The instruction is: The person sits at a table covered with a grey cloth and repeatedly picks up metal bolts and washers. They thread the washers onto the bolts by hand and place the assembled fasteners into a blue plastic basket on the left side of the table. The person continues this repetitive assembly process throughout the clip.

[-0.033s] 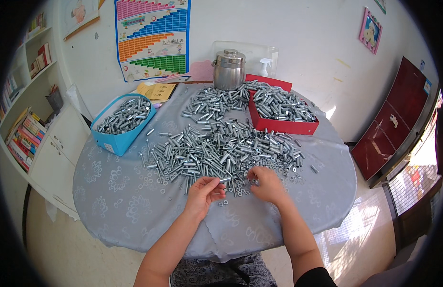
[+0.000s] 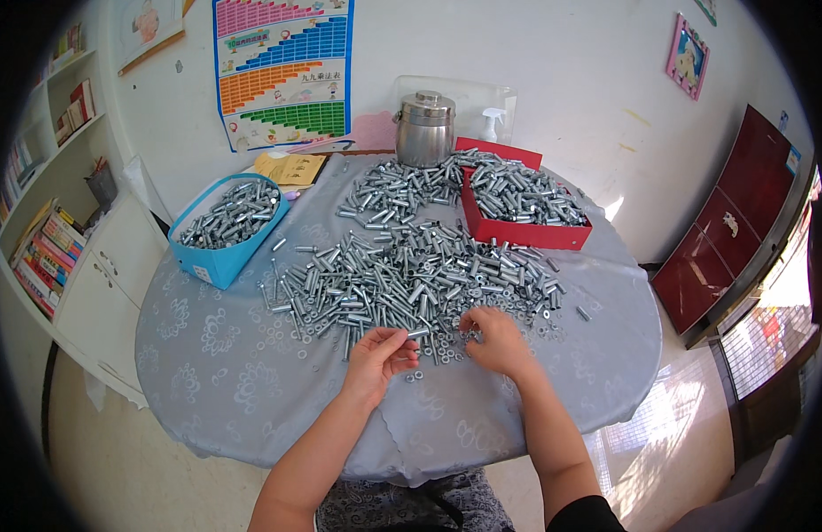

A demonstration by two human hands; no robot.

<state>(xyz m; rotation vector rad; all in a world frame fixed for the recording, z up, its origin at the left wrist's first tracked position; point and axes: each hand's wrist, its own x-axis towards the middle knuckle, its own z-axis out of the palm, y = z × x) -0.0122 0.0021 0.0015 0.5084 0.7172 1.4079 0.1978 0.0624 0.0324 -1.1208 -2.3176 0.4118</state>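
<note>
My left hand is closed in a pinch on a silvery metal bolt with a sleeve, held at the near edge of a heap of metal hardware. To its right, my right hand dips into the same edge with its fingers curled; whatever they hold is too small to make out. The heap mixes bolts, sleeves, nuts and washers. Two loose nuts lie on the cloth just below the left hand's fingers. Washers are scattered along the heap's left side.
A blue box of sleeved bolts stands at the left, a red box of them at the far right. Behind sits a steel canister, with a spray bottle beside it. A grey patterned cloth covers the round table.
</note>
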